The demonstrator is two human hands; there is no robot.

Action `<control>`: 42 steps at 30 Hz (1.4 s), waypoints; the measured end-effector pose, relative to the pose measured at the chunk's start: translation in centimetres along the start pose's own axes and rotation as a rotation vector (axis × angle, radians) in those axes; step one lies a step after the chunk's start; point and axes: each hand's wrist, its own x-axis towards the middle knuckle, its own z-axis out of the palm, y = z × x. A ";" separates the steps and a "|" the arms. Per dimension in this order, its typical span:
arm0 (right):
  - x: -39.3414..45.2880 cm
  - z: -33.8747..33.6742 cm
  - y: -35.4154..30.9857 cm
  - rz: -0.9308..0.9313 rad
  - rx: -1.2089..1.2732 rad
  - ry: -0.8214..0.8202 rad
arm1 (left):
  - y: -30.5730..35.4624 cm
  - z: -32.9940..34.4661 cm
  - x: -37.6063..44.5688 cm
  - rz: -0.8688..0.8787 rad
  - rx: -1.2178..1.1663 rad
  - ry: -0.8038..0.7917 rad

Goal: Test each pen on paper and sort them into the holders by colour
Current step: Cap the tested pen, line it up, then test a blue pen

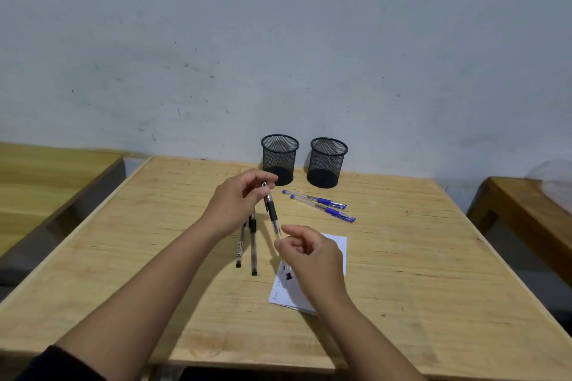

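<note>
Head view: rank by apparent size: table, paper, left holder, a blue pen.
1. table
2. paper and left holder look alike; the paper is partly hidden by a hand, so unsure.
3. blue pen

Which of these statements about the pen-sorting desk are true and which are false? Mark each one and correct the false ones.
1. Both mesh holders, the left holder and the right holder, have no pens in them. True.
2. Two blue pens lie on the paper. False: they lie on the bare table, beyond the paper.
3. The left hand holds the upper end of a black-grip pen. True.
4. The right hand rests flat on the table. False: it is raised over the paper with curled fingers at the pen's lower end.
5. Two black pens lie left of the paper. True.
</note>
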 end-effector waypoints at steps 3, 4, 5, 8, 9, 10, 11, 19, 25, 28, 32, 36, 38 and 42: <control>-0.2 1.0 0.1 -0.032 -0.010 0.041 | -0.7 -0.1 -0.4 -0.040 -0.014 0.079; -0.1 1.3 0.1 -0.045 -0.026 0.057 | -1.2 -0.2 -0.6 -0.058 0.031 0.115; 0.0 1.6 0.2 -0.056 -0.047 0.071 | -1.8 -0.3 -0.8 -0.078 0.099 0.152; 0.7 2.4 0.6 -0.061 -0.127 0.102 | -4.4 -0.5 -2.2 -0.192 0.267 0.231; 1.0 2.7 0.7 -0.052 -0.157 0.107 | -5.4 -0.6 -2.8 -0.223 0.310 0.241; 1.2 3.0 0.9 -0.041 -0.190 0.109 | -6.5 -0.6 -3.4 -0.234 0.364 0.240; 1.5 3.4 1.0 -0.028 -0.225 0.109 | -7.5 -0.6 -3.8 -0.233 0.419 0.233; 3.5 5.4 2.0 0.055 -0.419 0.095 | -9.5 -0.2 -4.5 -0.143 0.519 0.249; 3.7 5.4 2.4 0.018 -0.503 0.076 | -9.8 -0.1 -4.6 -0.117 0.533 0.259; 3.9 5.2 2.5 0.013 -0.530 0.060 | -9.8 0.0 -4.6 -0.106 0.531 0.261; 4.1 5.2 2.6 0.041 -0.512 0.043 | -9.7 0.2 -4.4 -0.110 0.538 0.257; 4.5 3.5 1.5 -0.005 -0.498 0.001 | -9.1 0.0 -3.7 -0.136 0.532 0.237; 5.4 2.0 1.2 -0.027 -0.499 -0.011 | -8.0 0.3 -2.7 -0.119 0.524 0.213; 7.7 -1.4 1.1 -0.075 -0.592 0.055 | -5.8 2.2 0.6 -0.051 0.526 0.132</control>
